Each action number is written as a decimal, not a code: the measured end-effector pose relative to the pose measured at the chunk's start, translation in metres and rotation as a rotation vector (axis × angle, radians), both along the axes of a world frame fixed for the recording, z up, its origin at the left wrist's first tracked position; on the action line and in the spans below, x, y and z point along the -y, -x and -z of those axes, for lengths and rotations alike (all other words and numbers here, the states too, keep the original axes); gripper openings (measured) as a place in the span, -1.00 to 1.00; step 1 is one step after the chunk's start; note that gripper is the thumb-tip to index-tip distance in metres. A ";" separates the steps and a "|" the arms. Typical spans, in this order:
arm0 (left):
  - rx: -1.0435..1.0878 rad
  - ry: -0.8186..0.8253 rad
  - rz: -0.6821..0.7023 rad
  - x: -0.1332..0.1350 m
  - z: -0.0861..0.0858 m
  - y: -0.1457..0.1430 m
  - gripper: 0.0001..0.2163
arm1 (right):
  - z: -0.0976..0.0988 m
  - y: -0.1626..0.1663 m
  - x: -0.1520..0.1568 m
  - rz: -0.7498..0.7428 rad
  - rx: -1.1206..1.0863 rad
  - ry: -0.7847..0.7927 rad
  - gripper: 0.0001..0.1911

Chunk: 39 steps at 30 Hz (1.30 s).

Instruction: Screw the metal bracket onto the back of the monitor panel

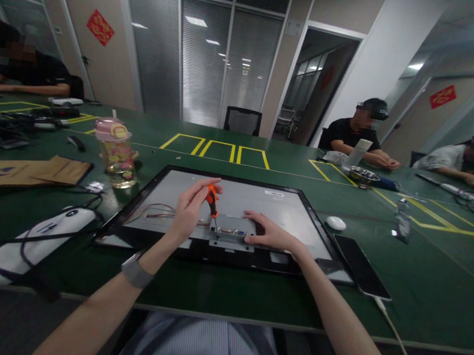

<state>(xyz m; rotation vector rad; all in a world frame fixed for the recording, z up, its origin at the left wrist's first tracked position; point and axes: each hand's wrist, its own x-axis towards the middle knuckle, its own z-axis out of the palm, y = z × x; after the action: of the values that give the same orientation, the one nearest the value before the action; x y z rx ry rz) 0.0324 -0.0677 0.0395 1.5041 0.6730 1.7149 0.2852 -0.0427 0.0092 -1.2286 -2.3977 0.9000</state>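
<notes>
Nearest: striped shirt (206, 349) at the edge of the green surface (243, 298), grey-banded watch (138, 270) on the left wrist. White power strip (9, 257) to the left, black cables across it; phone (361, 267) to the right, screen dark, pale cable (401, 341) plugged in.

Middle: flat display panel (298, 216) lies on the surface in front of the person, grey back up, black frame. Metal board housing (235, 224) sits on it near the close edge, ports facing the person; thin wires (156, 206) run left of it. Left hand (190, 209): grip closed on an orange-black screwdriver (211, 200), tilted, tip down at the housing's left end. Right hand (273, 233): on the housing's right end, fingers spread; can't tell whether the grip clamps it or only rests.

Around panel: small white case (336, 223) just right, pink-lidded bottle (117, 150) and brown paper bag (4, 170) left.

Far: yellow tape outlines (218, 143), metal bowl (365, 174), one co-worker (26, 70) left, two more (357, 134) right. Behind: black chair (242, 120), glass partition with blinds (205, 62), open doorway.
</notes>
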 end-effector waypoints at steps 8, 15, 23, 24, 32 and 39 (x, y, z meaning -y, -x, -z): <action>-0.137 -0.054 -0.126 0.003 -0.004 0.001 -0.76 | -0.003 0.000 0.002 0.009 0.005 0.006 -0.18; -0.128 -0.027 -0.087 0.001 0.000 0.001 -0.72 | -0.005 0.002 0.003 0.005 0.032 0.000 -0.18; -0.070 -0.026 -0.147 0.000 -0.002 0.001 -0.74 | -0.002 0.001 0.001 0.006 0.043 0.000 -0.15; -0.044 0.001 -0.103 0.000 -0.002 0.001 -0.71 | -0.002 0.001 0.001 0.011 0.051 0.004 -0.15; -0.211 -0.116 -0.305 0.000 -0.003 0.002 -0.82 | 0.001 0.000 -0.001 0.008 0.033 -0.014 -0.17; -0.144 -0.013 0.003 0.006 -0.011 0.008 -0.71 | -0.003 0.001 0.002 0.014 0.034 -0.002 -0.18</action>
<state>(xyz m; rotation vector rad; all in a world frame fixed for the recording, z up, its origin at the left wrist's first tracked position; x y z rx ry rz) 0.0244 -0.0732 0.0509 1.6486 0.7343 1.6225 0.2844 -0.0445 0.0119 -1.2686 -2.4121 0.8791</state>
